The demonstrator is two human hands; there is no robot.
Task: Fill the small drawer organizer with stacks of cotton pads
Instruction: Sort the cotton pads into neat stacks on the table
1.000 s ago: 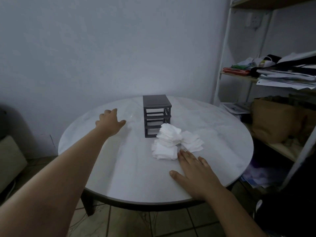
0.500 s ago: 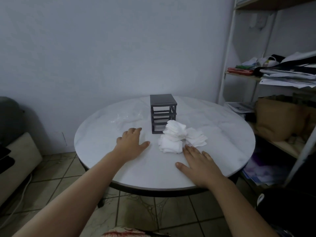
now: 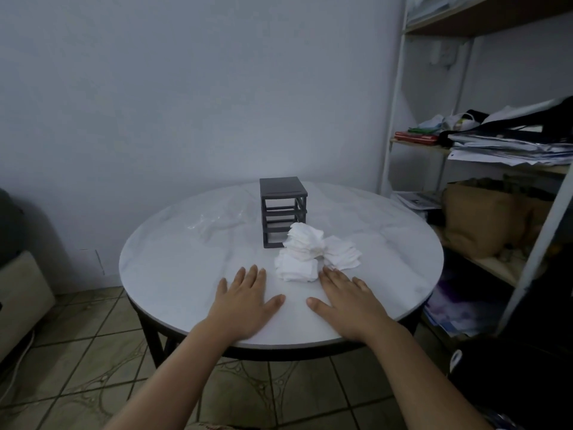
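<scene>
A small dark grey drawer organizer (image 3: 282,206) stands upright near the middle of the round white table (image 3: 173,262); its slots look open. Just in front of it and to its right lies a loose pile of white cotton pads (image 3: 313,252), some stacked, some fanned out. My left hand (image 3: 245,301) lies flat on the table near the front edge, left of the pads, fingers straight. My right hand (image 3: 347,299) lies flat beside it, its fingertips almost at the front of the pad pile. Neither hand holds anything.
A crumpled clear plastic bag (image 3: 217,220) lies on the table left of the organizer. A white metal shelf unit (image 3: 393,119) with papers and a brown bag stands close to the table's right. A tiled floor shows below the table's front edge.
My left hand drew back from the far left of the table to the front edge beside my right hand. The camera view pulled back and shifted right; my right hand stayed put.
</scene>
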